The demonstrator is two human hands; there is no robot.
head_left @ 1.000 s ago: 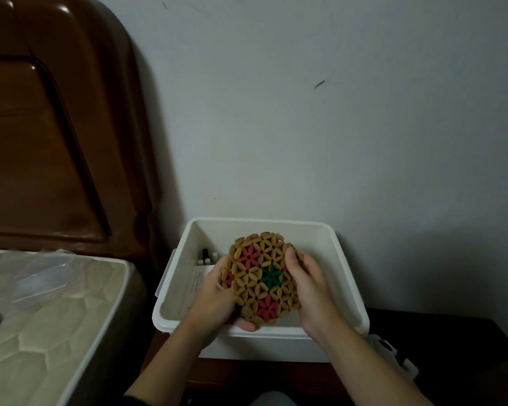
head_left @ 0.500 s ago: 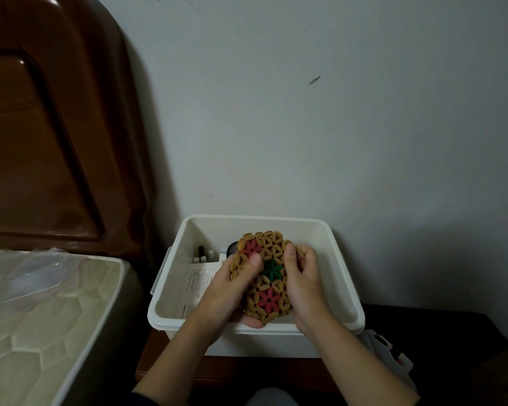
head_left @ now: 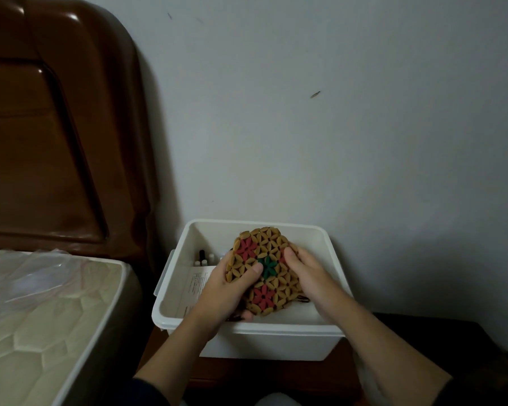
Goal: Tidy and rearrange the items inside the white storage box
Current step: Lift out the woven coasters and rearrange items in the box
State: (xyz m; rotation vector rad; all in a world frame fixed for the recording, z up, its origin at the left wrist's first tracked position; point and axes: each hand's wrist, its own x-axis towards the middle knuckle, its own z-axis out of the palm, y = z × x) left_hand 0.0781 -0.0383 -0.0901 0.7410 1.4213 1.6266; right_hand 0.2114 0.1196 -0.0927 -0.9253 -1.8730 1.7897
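While held over the white storage box point(head_left: 248, 325), beaded mat point(head_left: 266, 271) gripped at both edges by left hand point(head_left: 226, 291) and right hand point(head_left: 311, 279).
Best lowered flat and slowly, clear of small bottles point(head_left: 203, 259) and leaflet point(head_left: 195, 285) at left.

White storage box point(head_left: 255, 339): open-topped, rectangular, against the wall | Woven mat point(head_left: 264, 269): round, tan bead petals with red and green flowers, tilted up over the box, gripped at both sides | Inside, left: printed paper sheet point(head_left: 195, 284) lying flat, small bottles point(head_left: 203, 257) upright at the back
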